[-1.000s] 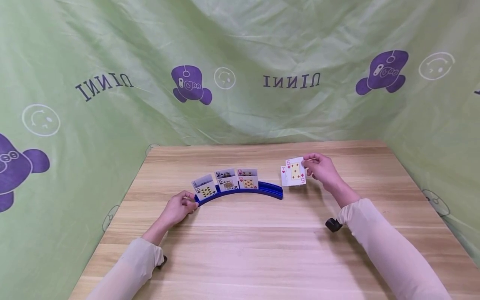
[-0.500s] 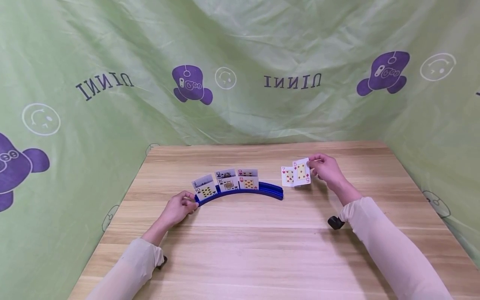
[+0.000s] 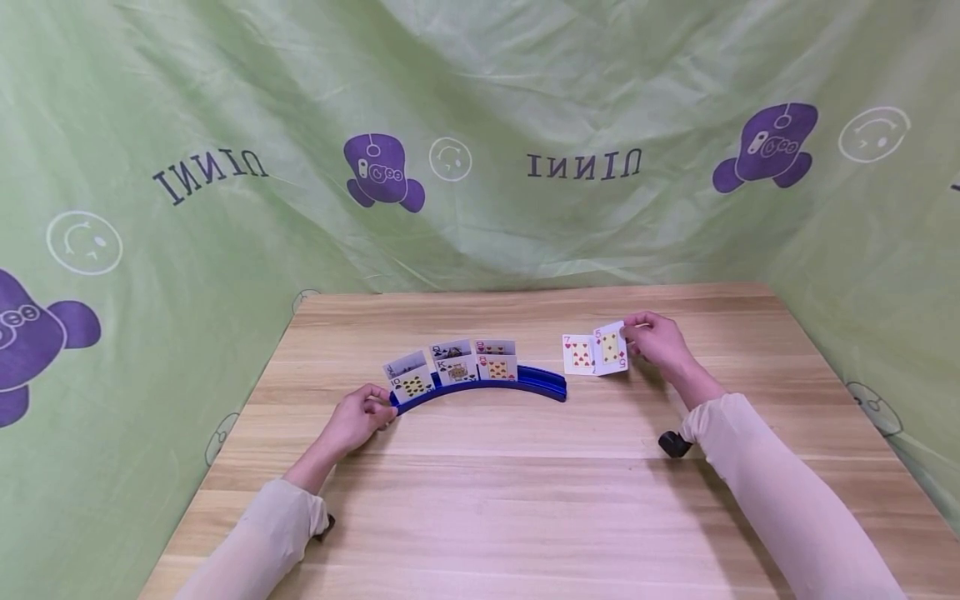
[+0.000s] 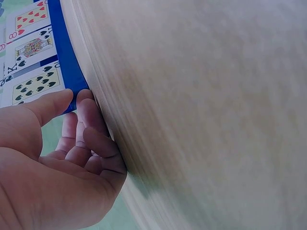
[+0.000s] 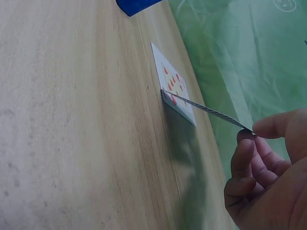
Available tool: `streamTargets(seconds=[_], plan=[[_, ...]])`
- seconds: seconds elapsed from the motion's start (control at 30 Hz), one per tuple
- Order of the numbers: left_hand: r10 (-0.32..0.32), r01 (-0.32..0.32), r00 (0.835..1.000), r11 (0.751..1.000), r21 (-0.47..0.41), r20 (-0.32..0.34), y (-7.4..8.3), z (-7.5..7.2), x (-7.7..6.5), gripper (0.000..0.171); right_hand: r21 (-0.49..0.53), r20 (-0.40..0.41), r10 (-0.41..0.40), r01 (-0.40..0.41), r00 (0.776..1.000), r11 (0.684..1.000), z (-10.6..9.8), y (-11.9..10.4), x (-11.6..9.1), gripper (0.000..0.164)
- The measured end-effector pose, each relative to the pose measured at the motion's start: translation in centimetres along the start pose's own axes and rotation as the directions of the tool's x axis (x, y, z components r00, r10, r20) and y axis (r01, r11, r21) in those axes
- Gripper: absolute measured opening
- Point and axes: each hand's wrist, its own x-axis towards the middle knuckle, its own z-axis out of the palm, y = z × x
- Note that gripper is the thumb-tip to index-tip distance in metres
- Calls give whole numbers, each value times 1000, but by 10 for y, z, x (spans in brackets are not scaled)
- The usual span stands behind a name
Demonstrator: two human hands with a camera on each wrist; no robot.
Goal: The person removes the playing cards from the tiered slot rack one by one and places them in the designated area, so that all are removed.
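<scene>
My left hand (image 3: 354, 423) grips the left end of a blue curved card holder (image 3: 542, 382), thumb against its front in the left wrist view. Playing cards stand in the holder in two rows: the ten of spades (image 3: 414, 386), king of spades (image 3: 457, 370) and eight of hearts (image 3: 497, 367) in front, others partly hidden behind them. To the right, my right hand (image 3: 660, 343) pinches the five of diamonds (image 3: 611, 348) by its upper right edge, the card tilted up. Its lower left edge meets the seven of hearts (image 3: 578, 355), which lies face up beyond the holder's right end.
The wooden table (image 3: 480, 500) extends in front of the holder and behind it. A green cloth (image 3: 480, 233) with purple figures hangs along the back and sides. Black wrist devices (image 3: 673, 444) sit under both sleeves.
My right hand has moved right with the five of diamonds, tilting it and uncovering the seven of hearts beneath. My left hand and the holder have stayed put.
</scene>
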Motion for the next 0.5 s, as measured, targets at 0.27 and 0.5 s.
streamTargets(seconds=[0.27, 0.5], plan=[[6, -6, 1000, 1000, -10, 6, 1, -1, -1, 26, -37, -5, 15, -16, 1000, 999, -4, 6, 4, 38], [4, -4, 1000, 1000, -16, 2, 1, 0, -1, 26, -88, -14, 41, -42, 999, 995, -6, 12, 8, 39]])
